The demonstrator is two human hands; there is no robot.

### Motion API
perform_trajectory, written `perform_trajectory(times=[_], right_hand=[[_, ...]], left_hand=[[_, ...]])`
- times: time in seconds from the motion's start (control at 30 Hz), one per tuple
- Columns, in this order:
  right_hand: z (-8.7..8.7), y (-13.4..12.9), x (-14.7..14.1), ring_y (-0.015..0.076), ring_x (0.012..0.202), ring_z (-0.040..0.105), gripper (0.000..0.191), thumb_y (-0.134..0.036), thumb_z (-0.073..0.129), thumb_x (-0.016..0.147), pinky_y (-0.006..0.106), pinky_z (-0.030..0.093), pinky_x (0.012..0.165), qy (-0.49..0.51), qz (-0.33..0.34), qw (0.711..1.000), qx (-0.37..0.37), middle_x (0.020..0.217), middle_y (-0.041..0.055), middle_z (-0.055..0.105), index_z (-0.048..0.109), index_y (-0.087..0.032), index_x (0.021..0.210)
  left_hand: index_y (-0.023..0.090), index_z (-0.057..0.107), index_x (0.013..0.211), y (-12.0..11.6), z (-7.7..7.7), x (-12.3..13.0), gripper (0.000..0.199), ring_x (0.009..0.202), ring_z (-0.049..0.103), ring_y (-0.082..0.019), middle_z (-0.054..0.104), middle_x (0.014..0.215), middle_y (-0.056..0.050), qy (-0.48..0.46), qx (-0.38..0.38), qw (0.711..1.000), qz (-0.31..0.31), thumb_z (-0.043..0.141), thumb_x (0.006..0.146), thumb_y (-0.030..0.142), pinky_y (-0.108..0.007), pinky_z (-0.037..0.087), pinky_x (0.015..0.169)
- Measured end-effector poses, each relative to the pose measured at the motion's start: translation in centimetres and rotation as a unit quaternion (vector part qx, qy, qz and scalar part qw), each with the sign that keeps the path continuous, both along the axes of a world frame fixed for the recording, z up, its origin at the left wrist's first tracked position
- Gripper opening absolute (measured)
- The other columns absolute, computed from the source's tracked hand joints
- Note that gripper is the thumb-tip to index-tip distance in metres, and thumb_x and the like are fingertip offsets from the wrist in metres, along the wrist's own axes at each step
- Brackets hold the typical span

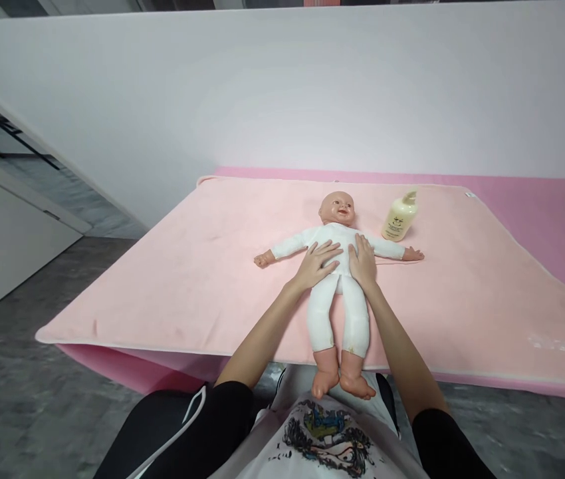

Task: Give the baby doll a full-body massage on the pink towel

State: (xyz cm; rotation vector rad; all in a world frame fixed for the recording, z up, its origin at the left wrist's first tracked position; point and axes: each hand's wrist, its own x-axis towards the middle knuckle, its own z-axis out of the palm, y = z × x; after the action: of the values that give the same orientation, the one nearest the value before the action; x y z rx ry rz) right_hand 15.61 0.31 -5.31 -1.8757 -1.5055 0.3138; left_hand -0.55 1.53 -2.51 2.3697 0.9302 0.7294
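Note:
A baby doll point(338, 234) with a white cloth body lies on its back, its head toward the wall and its arms stretched out sideways. Its feet reach past the near edge of the pink blanket point(173, 266). My left hand point(316, 264) rests on the left side of the doll's belly with the fingers apart. On the right side of the torso lies my right hand point(363, 261), fingers pointing up the chest and resting flat. Neither hand grips anything. A pale yellow pump bottle point(399, 218) is beyond the doll's arm on the right.
A white wall point(282, 93) rises behind the table. Brighter pink cloth point(552, 226) shows under the blanket at the back and right. Grey floor point(23, 372) is at the left, beside a white panel point(8, 246).

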Motion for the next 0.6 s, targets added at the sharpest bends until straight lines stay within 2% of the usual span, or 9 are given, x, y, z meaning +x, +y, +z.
perform_trajectory(times=[0.1,0.27,0.37,0.47,0.6], right_hand=[[-0.1,-0.1,0.1,0.0228,0.135,0.022,0.059,-0.044,0.017,0.090,0.044,0.016,0.110,-0.002,0.003,1.000,0.006,0.144,0.0114,0.030,0.031,-0.012,0.138],[-0.5,-0.7,0.5,0.0252,0.135,0.020,0.066,-0.051,0.017,0.089,0.045,0.017,0.110,-0.017,0.023,1.000,0.007,0.145,0.0140,0.028,0.028,-0.010,0.139],[-1.0,-1.5,1.0,0.0255,0.136,0.019,0.072,-0.057,0.016,0.087,0.044,0.019,0.109,-0.018,0.031,0.999,0.002,0.146,0.0150,0.025,0.025,-0.009,0.140],[-1.1,-2.5,1.3,0.0250,0.136,0.019,0.075,-0.059,0.015,0.086,0.043,0.019,0.110,-0.026,0.042,0.999,-0.010,0.146,0.0162,0.024,0.023,-0.007,0.140],[-0.9,-3.7,1.5,0.0244,0.136,0.020,0.077,-0.059,0.013,0.086,0.042,0.017,0.110,-0.035,0.053,0.998,-0.014,0.146,0.0169,0.024,0.021,-0.005,0.140]], left_hand=[[0.029,0.042,0.131,0.5,-0.2,0.1,0.047,0.137,0.018,-0.021,0.031,0.144,0.000,0.037,-0.013,0.999,0.037,0.045,0.087,0.043,-0.048,0.009,0.112],[0.026,0.032,0.138,1.0,-0.9,0.4,0.062,0.137,0.016,-0.024,0.028,0.145,-0.003,0.027,-0.039,0.993,0.104,0.049,0.083,0.049,-0.051,0.007,0.111],[0.020,0.031,0.139,1.4,-1.7,0.5,0.065,0.137,0.015,-0.024,0.023,0.147,-0.008,-0.008,-0.055,0.984,0.168,0.050,0.083,0.048,-0.046,0.011,0.112],[0.015,0.039,0.135,1.5,-2.3,0.6,0.057,0.135,0.023,-0.022,0.029,0.145,-0.011,-0.061,-0.056,0.974,0.213,0.048,0.085,0.041,-0.038,0.019,0.112],[0.013,0.051,0.124,0.8,-2.7,0.3,0.039,0.124,0.043,-0.018,0.049,0.131,-0.009,-0.124,-0.037,0.954,0.269,0.039,0.089,0.024,-0.032,0.030,0.107]])
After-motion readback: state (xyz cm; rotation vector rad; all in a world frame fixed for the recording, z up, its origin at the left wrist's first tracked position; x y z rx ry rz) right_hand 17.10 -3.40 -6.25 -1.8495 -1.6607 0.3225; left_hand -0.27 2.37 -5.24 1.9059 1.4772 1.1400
